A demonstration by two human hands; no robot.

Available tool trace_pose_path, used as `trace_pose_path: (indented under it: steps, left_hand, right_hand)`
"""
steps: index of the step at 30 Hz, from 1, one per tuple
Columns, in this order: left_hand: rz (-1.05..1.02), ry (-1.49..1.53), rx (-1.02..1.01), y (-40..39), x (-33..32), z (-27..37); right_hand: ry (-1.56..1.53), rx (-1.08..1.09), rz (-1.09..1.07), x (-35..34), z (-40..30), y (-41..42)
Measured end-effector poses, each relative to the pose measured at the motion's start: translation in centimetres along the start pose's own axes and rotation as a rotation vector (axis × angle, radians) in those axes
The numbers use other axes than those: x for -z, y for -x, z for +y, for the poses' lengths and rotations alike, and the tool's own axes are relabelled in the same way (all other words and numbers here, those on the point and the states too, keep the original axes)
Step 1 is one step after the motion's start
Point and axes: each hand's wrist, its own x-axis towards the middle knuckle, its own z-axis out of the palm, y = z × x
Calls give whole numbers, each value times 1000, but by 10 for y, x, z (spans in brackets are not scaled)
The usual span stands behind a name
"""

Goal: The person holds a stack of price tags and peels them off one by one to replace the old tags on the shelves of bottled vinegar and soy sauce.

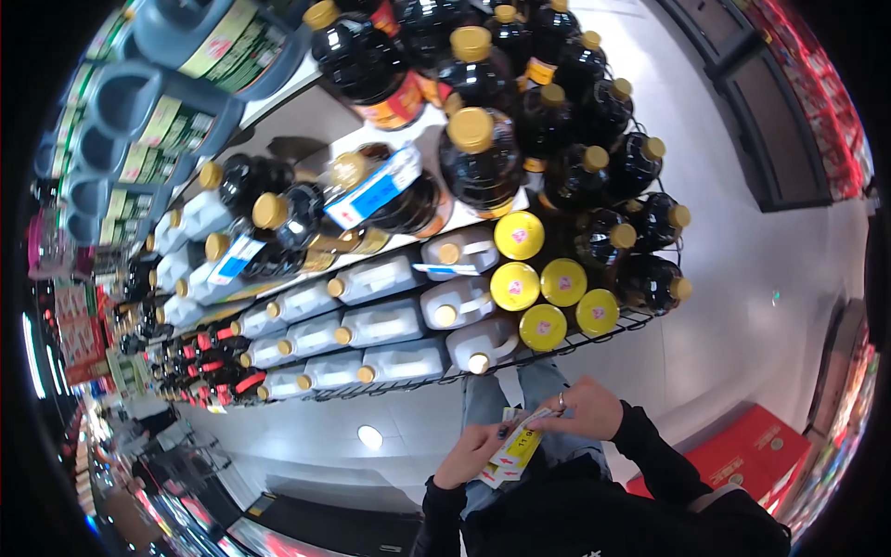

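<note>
A small stack of yellow-and-white shelf price tags is spread between my hands, low in front of my body. My left hand pinches the tags from the left side. At their upper right edge, the fingers of my right hand grip them, with a ring on one finger. The tags bear printing and red arrows. Just beyond my hands is a wire-edged shelf with yellow-lidded containers and pale plastic jugs with caps.
Dark bottles with gold caps crowd the upper shelf. Blue-and-white price tags stick out from its edge. Large blue-grey jugs stand at upper left. A red box lies right of me, and a black case behind on the left.
</note>
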Motion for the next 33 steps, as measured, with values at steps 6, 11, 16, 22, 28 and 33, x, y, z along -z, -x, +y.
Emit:
trace_pose_path:
  steps: [6, 11, 16, 22, 28, 33]
  left_hand:
    - [7, -5, -160, 22, 33, -5]
    - [56, -30, -165, 43, 68, -26]
    - [311, -7, -110, 55, 99, -45]
    - [335, 33, -117, 59, 129, -62]
    - [257, 99, -97, 61, 137, -72]
    - [226, 101, -125, 62, 145, -75]
  right_hand:
    - [41, 118, -40, -31, -18, -38]
    - [143, 49, -90, -63, -40, -77]
    - [126, 131, -17, -83, -69, -122]
    - [-330, 365, 564, -72, -155, -215]
    - [-95, 567, 775, -65, -176, -287]
    - [-321, 443, 625, -60, -183, -297]
